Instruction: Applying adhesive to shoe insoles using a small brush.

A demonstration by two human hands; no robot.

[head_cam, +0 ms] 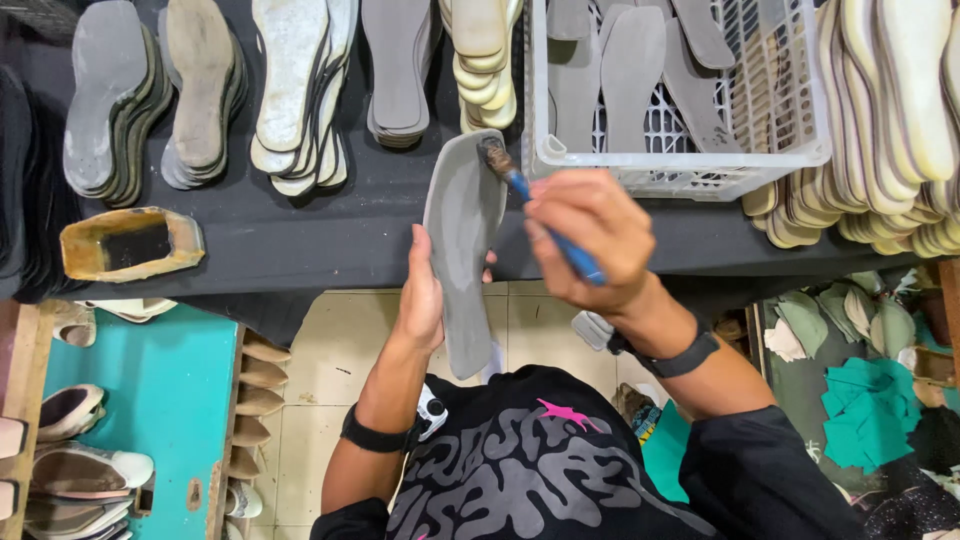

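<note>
My left hand [424,298] grips a long grey shoe insole [461,240] from its left edge, holding it upright over the front edge of the black worktable [300,235]. My right hand [590,232] is closed on a blue-handled brush [540,215]. The brush's dark bristle tip rests on the top right part of the insole. A black band sits on each wrist.
Stacks of grey and cream insoles [300,90] line the back of the table. A white plastic crate [690,160] with grey insoles stands at the right, beside more cream stacks [890,120]. A yellow-stained glue tray [130,243] lies at left. Finished shoes [80,470] fill a teal shelf below.
</note>
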